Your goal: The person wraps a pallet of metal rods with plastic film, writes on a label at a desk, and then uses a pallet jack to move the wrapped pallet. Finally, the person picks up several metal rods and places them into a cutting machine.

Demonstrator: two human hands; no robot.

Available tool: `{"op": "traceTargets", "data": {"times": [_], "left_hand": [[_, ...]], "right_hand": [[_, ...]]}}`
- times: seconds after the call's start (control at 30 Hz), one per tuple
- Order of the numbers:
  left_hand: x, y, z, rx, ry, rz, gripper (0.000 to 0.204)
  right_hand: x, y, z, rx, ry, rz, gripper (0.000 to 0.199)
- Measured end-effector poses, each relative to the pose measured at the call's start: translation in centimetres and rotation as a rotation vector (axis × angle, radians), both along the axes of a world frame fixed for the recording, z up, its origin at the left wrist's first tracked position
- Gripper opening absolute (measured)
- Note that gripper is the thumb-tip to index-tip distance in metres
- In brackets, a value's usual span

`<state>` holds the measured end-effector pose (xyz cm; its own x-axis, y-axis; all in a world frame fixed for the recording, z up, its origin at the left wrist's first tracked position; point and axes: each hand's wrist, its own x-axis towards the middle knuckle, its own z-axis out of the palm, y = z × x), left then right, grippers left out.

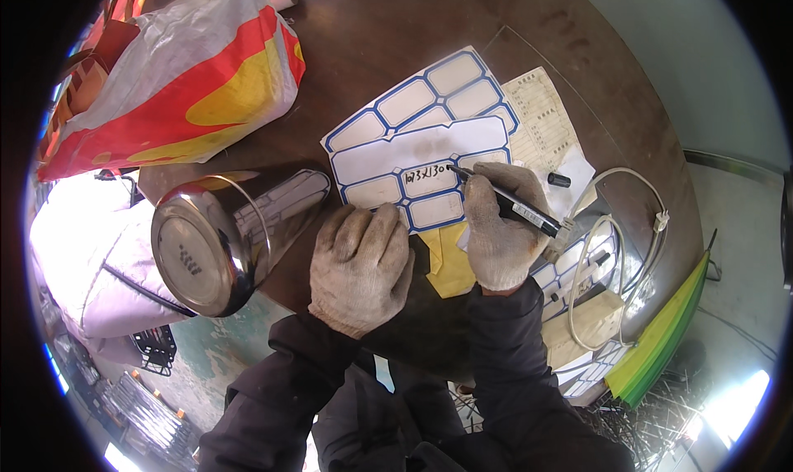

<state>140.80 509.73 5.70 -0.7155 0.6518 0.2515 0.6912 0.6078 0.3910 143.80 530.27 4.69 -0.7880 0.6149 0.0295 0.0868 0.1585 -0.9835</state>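
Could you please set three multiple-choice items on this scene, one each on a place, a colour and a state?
1. Where does the left hand rest?
A. on the label sheet's lower edge
B. on the steel pot
C. on the plastic bag

2. What colour are the label borders on the label sheet?
A. green
B. blue
C. black

3. How is the pen in the right hand?
A. capped
B. lying loose
C. gripped, tip on a label

Answers: 1 A, gloved fingers press the sheet; 2 B, blue frames; 3 C, tip beside fresh writing.
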Motion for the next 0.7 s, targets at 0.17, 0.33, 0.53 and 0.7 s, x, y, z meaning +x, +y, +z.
{"op": "traceTargets", "data": {"times": [0.17, 0.33, 0.53, 0.7], "left_hand": [[0.1, 0.0, -0.1, -0.004, 0.002, 0.004, 0.055], [0.1, 0.0, 0.0, -0.015, -0.014, -0.001, 0.054], [0.0, -0.1, 0.1, -0.018, -0.008, 0.001, 0.052], [-0.1, 0.0, 0.4, -0.030, -0.012, -0.006, 0.050]], "right_hand": [[-0.3, 0.1, -0.4, 0.070, 0.022, 0.006, 0.013], [-0.3, 0.1, -0.6, 0.111, -0.010, 0.004, 0.010], [-0.1, -0.2, 0.2, 0.081, -0.017, 0.028, 0.009], [0.1, 0.2, 1.4, 0.144, -0.040, 0.226, 0.013]]}}
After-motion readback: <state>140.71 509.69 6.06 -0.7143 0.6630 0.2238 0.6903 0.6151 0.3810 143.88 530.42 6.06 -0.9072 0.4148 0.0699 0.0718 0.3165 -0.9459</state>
